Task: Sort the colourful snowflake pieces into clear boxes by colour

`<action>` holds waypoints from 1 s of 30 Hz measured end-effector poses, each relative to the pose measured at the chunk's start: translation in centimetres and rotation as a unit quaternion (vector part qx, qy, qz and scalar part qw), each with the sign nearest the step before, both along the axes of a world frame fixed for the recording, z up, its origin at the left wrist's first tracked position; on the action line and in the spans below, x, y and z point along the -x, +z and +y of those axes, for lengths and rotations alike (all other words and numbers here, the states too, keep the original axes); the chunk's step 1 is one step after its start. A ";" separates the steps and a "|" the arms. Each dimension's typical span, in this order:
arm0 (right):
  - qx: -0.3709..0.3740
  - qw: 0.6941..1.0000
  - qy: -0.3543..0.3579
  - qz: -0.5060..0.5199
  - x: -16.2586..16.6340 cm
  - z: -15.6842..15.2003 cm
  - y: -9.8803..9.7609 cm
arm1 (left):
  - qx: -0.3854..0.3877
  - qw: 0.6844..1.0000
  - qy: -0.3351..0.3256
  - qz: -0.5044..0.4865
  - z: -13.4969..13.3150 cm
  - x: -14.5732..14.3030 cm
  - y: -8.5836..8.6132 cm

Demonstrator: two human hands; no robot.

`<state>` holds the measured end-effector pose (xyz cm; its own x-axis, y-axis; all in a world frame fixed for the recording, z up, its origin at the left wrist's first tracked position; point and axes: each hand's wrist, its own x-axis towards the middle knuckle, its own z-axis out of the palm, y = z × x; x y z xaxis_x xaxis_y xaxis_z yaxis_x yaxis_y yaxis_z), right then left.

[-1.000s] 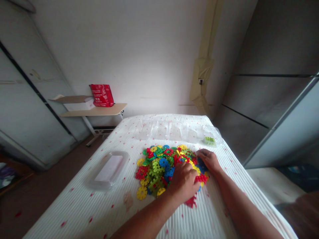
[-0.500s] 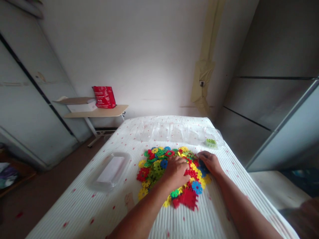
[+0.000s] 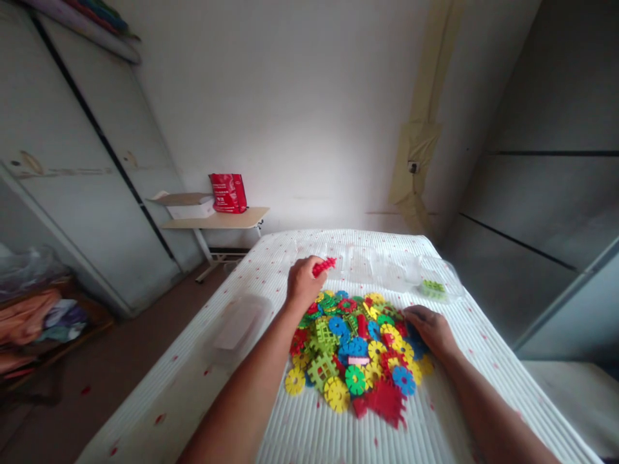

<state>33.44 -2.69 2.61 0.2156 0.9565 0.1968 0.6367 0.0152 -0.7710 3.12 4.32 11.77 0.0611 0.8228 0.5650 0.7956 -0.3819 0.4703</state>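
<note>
My left hand (image 3: 304, 283) is up past the far left side of the pile, its fingers closed around a red toothed plastic piece (image 3: 324, 266). Below it spreads a heap of interlocking plastic pieces (image 3: 355, 348): yellow, blue and green notched discs, green lattice squares and red parts. A large red square (image 3: 388, 403) lies at the heap's near edge. At the right edge, my right hand (image 3: 432, 328) rests with its fingers loosely bent against the pieces, beside a dark blue one (image 3: 416, 343). No piece shows in its fingers; the fingertips are partly hidden.
Clear plastic containers (image 3: 365, 265) stand in a row behind the heap; the rightmost holds green pieces (image 3: 433, 289). To the left lies a clear lidded box (image 3: 240, 328), partly behind my left forearm. All rest on a white ribbed bedcover (image 3: 338, 438). A side table (image 3: 217, 220) carries a red bag (image 3: 228, 193).
My left hand has risen from the middle of the heap and moved away and left, now with a red piece in it. My right hand stays at the heap's right edge. The view has shifted left.
</note>
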 end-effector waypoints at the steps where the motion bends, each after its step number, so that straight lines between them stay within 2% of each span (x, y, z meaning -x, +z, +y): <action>1: -0.005 1.000 -0.001 -0.004 0.0 0.0 0.0 | 0.016 0.999 0.046 0.006 1.4 1.0 0.3; 3: -0.012 1.000 -0.001 -0.012 0.1 0.0 -0.1 | 0.052 0.993 0.107 0.025 3.9 2.5 0.6; 7: -0.006 1.000 -0.003 -0.018 0.1 0.0 0.0 | 0.083 0.984 0.151 0.056 7.5 3.9 0.3; 10: -0.006 1.000 -0.003 -0.013 0.2 -0.1 0.1 | 0.105 0.981 0.153 0.058 8.7 4.1 -0.6; 14: -0.008 1.000 -0.006 -0.017 0.2 -0.1 0.2 | 0.110 0.982 0.142 0.056 8.9 4.3 -1.5; 19: -0.014 1.000 0.008 -0.025 0.0 0.1 -0.1 | 0.078 0.989 0.118 0.046 6.9 4.0 -1.7; 23: 0.001 1.000 0.004 -0.027 0.0 0.0 -0.1 | 0.054 0.998 0.038 0.002 3.4 3.8 -2.3; 25: -0.003 0.999 0.002 -0.032 0.1 -0.1 0.1 | 0.070 0.997 0.018 -0.011 1.6 4.0 -3.2; 30: -0.017 0.999 0.003 -0.031 0.3 -0.2 0.4 | 0.104 0.994 0.030 -0.015 -1.5 4.8 -6.4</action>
<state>33.15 -2.88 3.05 0.1960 0.9505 0.2410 0.6824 0.0443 -0.7297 -1.70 2.84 5.35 -0.0055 0.9239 0.3826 0.7986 -0.2262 0.5578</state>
